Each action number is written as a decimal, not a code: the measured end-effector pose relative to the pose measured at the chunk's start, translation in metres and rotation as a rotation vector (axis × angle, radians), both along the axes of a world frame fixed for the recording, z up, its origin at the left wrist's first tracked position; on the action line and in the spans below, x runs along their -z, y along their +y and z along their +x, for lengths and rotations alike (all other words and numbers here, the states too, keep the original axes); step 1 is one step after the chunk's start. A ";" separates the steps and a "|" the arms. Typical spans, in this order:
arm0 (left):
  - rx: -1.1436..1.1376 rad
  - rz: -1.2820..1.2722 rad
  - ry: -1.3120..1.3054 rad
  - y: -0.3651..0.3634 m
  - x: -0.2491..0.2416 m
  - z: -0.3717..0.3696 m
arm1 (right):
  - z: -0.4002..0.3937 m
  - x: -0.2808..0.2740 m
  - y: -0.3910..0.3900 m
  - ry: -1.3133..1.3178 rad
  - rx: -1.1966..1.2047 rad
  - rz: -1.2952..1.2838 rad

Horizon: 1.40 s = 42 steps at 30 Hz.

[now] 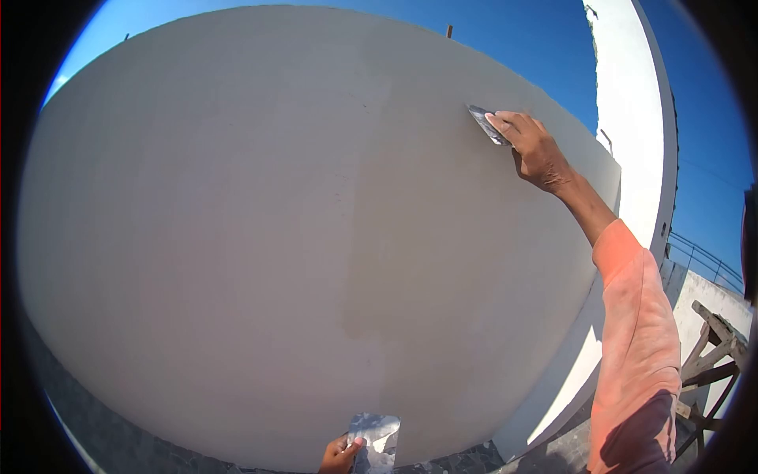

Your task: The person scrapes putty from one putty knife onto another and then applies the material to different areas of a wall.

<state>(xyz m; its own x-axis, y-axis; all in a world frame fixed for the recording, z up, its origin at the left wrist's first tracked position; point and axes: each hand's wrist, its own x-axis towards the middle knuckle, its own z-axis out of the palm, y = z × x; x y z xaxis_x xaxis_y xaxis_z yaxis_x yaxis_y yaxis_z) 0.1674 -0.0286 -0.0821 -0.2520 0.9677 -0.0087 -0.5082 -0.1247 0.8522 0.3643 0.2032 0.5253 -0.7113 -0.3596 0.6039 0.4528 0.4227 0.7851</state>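
Up at the right, my right hand point(538, 154) is closed around a flat metal putty knife point(482, 122), its blade against the plastered wall point(229, 213). A darker, damp-looking patch of coating point(426, 237) spreads over the right half of the wall below the blade. Low at the bottom edge, my left hand point(339, 456) grips a wide metal plate point(387, 422), thumb on its face. White putty point(384, 445) is smeared on that plate. The lower part of the left hand is cut off by the frame.
A white pillar point(632, 103) rises at the right end of the wall. Beyond my right sleeve stands a wooden trestle point(714, 347) near a low white wall with a metal railing point(703, 257). Dark tiled floor point(466, 460) runs along the wall's foot.
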 end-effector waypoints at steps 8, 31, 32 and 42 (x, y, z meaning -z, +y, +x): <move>0.016 0.018 -0.061 0.002 0.001 0.000 | -0.023 -0.065 -0.014 0.195 -0.081 -0.032; -0.182 -0.058 1.494 -0.017 0.013 -0.005 | -0.043 -0.034 -0.025 0.134 -0.061 0.053; -0.192 -0.053 1.433 -0.016 0.017 -0.004 | -0.049 -0.049 -0.022 0.158 -0.076 0.058; -0.271 0.012 1.385 -0.019 0.014 -0.005 | -0.102 -0.085 -0.031 0.227 0.022 0.006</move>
<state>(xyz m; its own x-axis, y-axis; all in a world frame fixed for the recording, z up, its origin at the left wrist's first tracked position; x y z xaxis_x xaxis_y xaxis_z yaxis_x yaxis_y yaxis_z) 0.1628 -0.0474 -0.0958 -0.2249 0.8870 0.4033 0.7691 -0.0926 0.6324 0.2624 0.1727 0.6106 -0.5651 -0.3496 0.7473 0.6271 0.4065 0.6644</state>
